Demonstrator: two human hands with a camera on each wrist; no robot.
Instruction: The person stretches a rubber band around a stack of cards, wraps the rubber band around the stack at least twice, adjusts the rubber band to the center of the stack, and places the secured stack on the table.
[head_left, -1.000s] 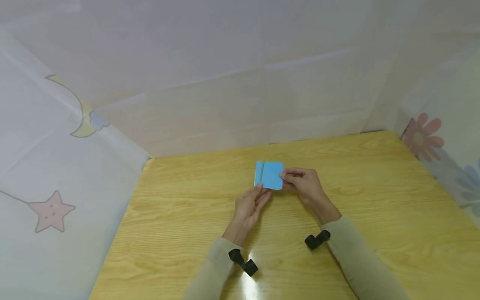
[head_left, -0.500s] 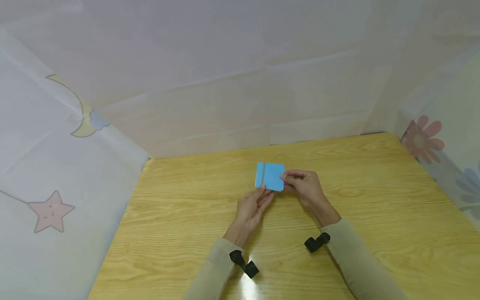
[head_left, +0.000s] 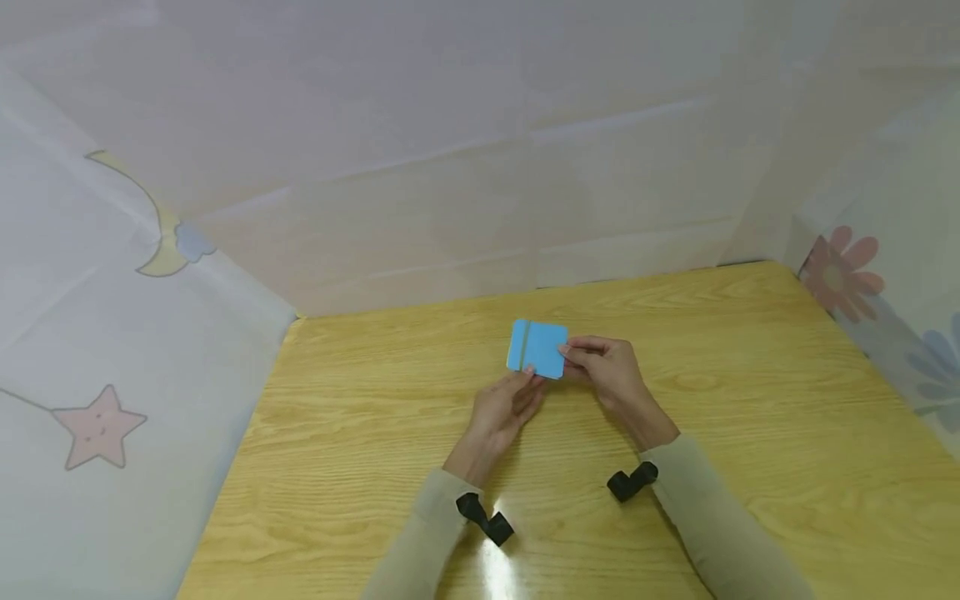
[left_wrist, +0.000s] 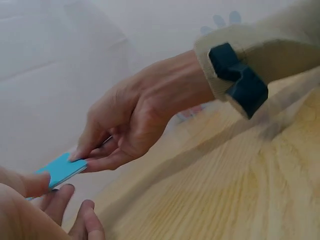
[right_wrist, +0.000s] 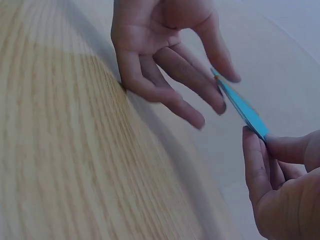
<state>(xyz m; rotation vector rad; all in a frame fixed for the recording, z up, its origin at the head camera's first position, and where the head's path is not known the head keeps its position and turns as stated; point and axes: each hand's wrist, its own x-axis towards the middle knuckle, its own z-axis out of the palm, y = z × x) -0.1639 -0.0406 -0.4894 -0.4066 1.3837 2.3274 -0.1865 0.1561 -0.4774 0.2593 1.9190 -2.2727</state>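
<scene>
A thin blue square (head_left: pixel 545 350) with rounded corners, like a small notebook or stack of cards, is held up over the table. A narrow tan band (head_left: pixel 524 346) runs across it near its left side. My left hand (head_left: pixel 497 414) pinches its near edge beside the band, thumb on top and fingers below. At the right edge, my right hand (head_left: pixel 615 377) grips it between thumb and fingers. The right wrist view shows the blue square (right_wrist: pixel 245 109) nearly edge-on, with pale layers along its side. In the left wrist view, both thumbs lie on its blue face (left_wrist: pixel 61 170).
The wood-grain table (head_left: pixel 360 433) spreads beneath both hands. Pale cloth walls (head_left: pixel 450 208) stand behind it and at both sides, printed with a moon (head_left: pixel 168 246), a star (head_left: pixel 101 427) and flowers (head_left: pixel 842 273). Black straps (head_left: pixel 483 518) are on both sleeves.
The blue square tilts slightly, and my left thumb has shifted a little to the right along its near edge, past the band. My right hand keeps its grip.
</scene>
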